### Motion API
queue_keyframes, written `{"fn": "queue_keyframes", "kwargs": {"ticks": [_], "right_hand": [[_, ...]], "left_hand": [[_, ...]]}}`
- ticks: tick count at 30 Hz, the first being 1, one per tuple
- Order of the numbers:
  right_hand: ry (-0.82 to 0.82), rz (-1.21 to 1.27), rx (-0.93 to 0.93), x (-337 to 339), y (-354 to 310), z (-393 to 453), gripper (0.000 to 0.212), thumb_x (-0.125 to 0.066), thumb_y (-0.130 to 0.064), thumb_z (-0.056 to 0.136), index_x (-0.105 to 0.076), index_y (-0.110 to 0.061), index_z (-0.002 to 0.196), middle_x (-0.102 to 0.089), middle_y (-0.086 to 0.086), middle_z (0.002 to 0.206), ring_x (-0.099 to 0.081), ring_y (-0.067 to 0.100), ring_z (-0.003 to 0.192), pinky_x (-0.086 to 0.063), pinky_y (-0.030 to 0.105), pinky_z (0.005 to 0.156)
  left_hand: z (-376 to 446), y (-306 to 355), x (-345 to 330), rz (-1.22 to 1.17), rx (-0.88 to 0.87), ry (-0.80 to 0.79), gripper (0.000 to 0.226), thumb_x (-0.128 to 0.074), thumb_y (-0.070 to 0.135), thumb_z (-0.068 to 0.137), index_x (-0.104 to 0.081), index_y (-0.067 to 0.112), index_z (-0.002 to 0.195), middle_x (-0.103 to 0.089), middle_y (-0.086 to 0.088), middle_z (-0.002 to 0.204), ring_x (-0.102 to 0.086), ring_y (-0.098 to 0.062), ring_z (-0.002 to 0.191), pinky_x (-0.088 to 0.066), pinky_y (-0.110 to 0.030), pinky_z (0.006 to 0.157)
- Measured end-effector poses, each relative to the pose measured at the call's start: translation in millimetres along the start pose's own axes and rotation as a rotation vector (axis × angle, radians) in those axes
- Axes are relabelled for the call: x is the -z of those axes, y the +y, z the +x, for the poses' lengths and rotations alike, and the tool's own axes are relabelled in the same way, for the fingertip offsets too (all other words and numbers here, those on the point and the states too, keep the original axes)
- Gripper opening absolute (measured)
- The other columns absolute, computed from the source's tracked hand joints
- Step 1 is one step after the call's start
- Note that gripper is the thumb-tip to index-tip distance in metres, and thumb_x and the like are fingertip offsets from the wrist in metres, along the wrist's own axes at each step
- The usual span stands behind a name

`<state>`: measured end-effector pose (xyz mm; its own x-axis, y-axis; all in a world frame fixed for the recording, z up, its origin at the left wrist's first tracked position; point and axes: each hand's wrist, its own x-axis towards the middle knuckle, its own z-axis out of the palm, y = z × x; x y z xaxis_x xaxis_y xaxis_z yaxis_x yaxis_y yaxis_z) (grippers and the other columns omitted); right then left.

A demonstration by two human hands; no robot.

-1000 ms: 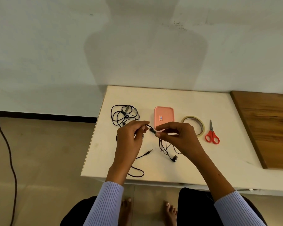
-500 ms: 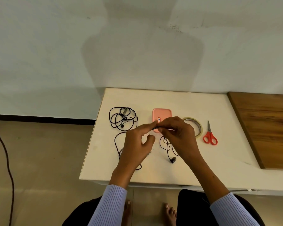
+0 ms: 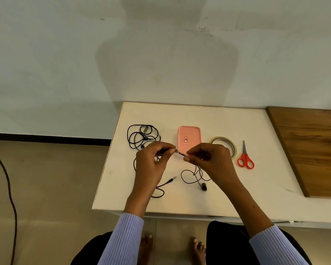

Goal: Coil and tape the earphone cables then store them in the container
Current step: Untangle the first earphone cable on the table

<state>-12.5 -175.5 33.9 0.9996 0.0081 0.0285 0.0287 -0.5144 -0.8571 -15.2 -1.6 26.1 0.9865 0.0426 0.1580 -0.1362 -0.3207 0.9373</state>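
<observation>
We are over the small white table [image 3: 227,197] now, and both hands are up above its middle. Our left hand [image 3: 151,165] pinches a thin black earphone cable [image 3: 191,178] between thumb and fingertips, and our right hand [image 3: 208,161] pinches the same cable just beside it, so a short dark stretch runs between the two pinches. From the left hand the cable drops to the table and loops round to a metal jack plug [image 3: 171,180] lying near the front edge; from the right hand it falls in loose loops to a black earbud [image 3: 204,186] resting on the tabletop. Behind the left hand a second black earphone cable [image 3: 142,136] lies in a loose tangle on the table, untouched. Just behind the hands sits the pink rectangular plastic container [image 3: 189,136], lid on, with a small label on top. To its right lies a roll of clear tape [image 3: 225,143], partly hidden by the right hand, and beside that a pair of red-handled scissors [image 3: 245,158], blades pointing away from us. A brown wooden board [image 3: 313,150] lies along the right side.
</observation>
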Motion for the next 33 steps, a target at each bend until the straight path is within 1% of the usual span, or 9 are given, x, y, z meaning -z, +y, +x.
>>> {"fn": "queue_keyframes", "kwargs": {"ticks": [3,7,10,13,16,22,26,30,33], "right_hand": [[-0.024,-0.017,0.011,4.3,-1.7,-1.7,0.017,-0.081,-0.018,0.069,-0.073,-0.015,0.083,-0.069,-0.012,0.072,-0.065,-0.001,0.07,-0.05,0.009,0.066],[-0.071,-0.045,0.042,7.7,-8.4,-5.5,0.019,-0.078,-0.008,0.072,-0.073,-0.015,0.089,-0.07,-0.01,0.076,-0.066,-0.004,0.074,-0.05,0.008,0.071],[-0.01,-0.001,0.063,15.1,-17.9,-6.6,0.018,-0.08,-0.008,0.068,-0.075,-0.012,0.085,-0.068,-0.014,0.071,-0.065,-0.006,0.068,-0.048,0.007,0.065],[0.045,0.109,0.047,19.8,-27.6,-10.3,0.018,-0.08,-0.004,0.067,-0.074,-0.008,0.084,-0.07,-0.009,0.069,-0.066,-0.003,0.062,-0.049,0.008,0.061],[0.065,0.09,0.064,19.3,-33.1,-13.1,0.015,-0.077,-0.004,0.071,-0.075,-0.01,0.085,-0.07,-0.01,0.072,-0.065,-0.005,0.064,-0.05,0.009,0.062],[0.077,-0.035,0.143,18.5,-40.1,-15.4,0.021,-0.066,-0.004,0.083,-0.07,-0.023,0.089,-0.068,-0.019,0.084,-0.064,-0.006,0.085,-0.054,0.016,0.067],[0.098,-0.021,0.201,9.2,-47.8,-20.2,0.016,-0.075,-0.018,0.077,-0.067,-0.029,0.086,-0.066,-0.022,0.079,-0.066,-0.003,0.079,-0.054,0.013,0.066],[0.14,-0.005,0.214,5.1,-48.9,-18.7,0.009,-0.074,-0.016,0.078,-0.069,-0.023,0.078,-0.065,-0.021,0.07,-0.064,-0.003,0.073,-0.05,0.01,0.064],[0.088,0.039,0.161,10.4,-46.6,-12.3,0.007,-0.073,-0.017,0.079,-0.067,-0.02,0.08,-0.067,-0.013,0.076,-0.064,-0.004,0.078,-0.047,0.005,0.06]], "left_hand": [[1.5,3.1,4.7,0.036,-0.05,-0.016,0.01,-0.066,0.012,0.086,-0.072,0.017,0.093,-0.071,0.005,0.089,-0.066,-0.01,0.087,-0.055,-0.029,0.078],[4.2,17.5,12.7,0.091,-0.147,-0.026,0.011,-0.063,0.008,0.088,-0.071,0.013,0.093,-0.069,0.002,0.09,-0.062,-0.007,0.088,-0.05,-0.012,0.07],[4.5,26.9,17.9,0.095,-0.165,-0.013,0.011,-0.062,0.005,0.089,-0.07,0.009,0.094,-0.067,-0.001,0.092,-0.06,-0.006,0.091,-0.045,-0.003,0.063],[3.3,32.9,21.2,0.127,-0.201,0.019,0.01,-0.062,0.007,0.089,-0.071,0.008,0.094,-0.067,0.0,0.092,-0.059,-0.003,0.091,-0.044,-0.004,0.068],[1.2,39.9,23.2,0.122,-0.212,0.027,0.01,-0.062,0.007,0.089,-0.071,0.008,0.094,-0.067,0.001,0.092,-0.06,-0.002,0.091,-0.043,-0.004,0.069],[-1.5,51.4,20.4,0.126,-0.261,0.042,0.01,-0.062,0.009,0.089,-0.071,0.01,0.094,-0.067,0.002,0.091,-0.061,-0.006,0.088,-0.046,-0.011,0.077],[-2.3,54.1,13.5,0.154,-0.288,0.014,0.01,-0.062,0.009,0.089,-0.07,0.01,0.095,-0.067,0.001,0.091,-0.06,-0.002,0.086,-0.044,-0.007,0.079],[-0.9,55.2,13.1,0.136,-0.28,0.01,0.01,-0.062,0.009,0.089,-0.07,0.01,0.094,-0.067,0.0,0.091,-0.061,-0.004,0.087,-0.046,-0.009,0.079],[1.2,54.4,17.2,0.133,-0.272,0.045,0.01,-0.062,0.008,0.089,-0.07,0.011,0.094,-0.068,0.001,0.091,-0.061,-0.005,0.087,-0.047,-0.011,0.079]]}}
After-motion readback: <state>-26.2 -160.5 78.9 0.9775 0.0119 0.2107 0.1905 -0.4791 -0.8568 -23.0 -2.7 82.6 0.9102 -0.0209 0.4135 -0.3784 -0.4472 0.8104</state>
